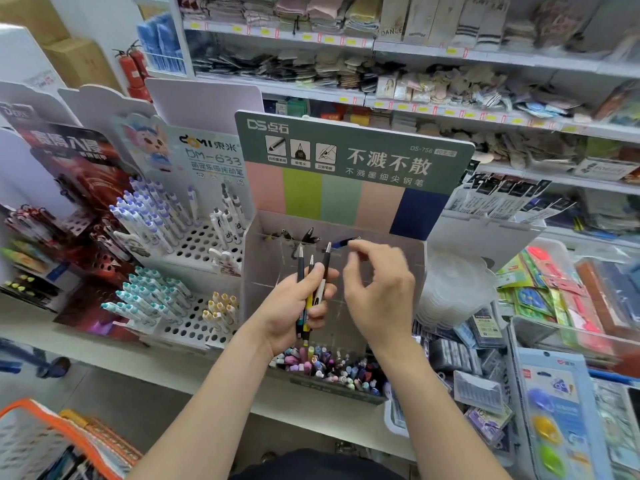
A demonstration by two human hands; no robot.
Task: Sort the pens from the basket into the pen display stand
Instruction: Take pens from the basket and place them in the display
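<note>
Basket (pixel 71 429) low-left; left grip (pixel 294 306): 3 pens (pixel 300 268) (right grip (pixel 377 296) pinches blue pen (pixel 344 242)).

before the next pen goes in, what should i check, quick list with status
1. Left hand grips the spare pens securely: ok, its fingers curl round them, tips up.
2. Right hand has control of the blue pen: ok, the fingertips pinch its end, though the frame is blurred.
3. Blue pen seated in a slot of the display stand: cannot tell, because the dividers are clear and the frame is blurred.
4. Room left in the stand: ok, only a few dark pens sit in the back row.
5. Basket within reach: ok, at lower left.
6. Pens left in the basket: cannot tell.
</note>
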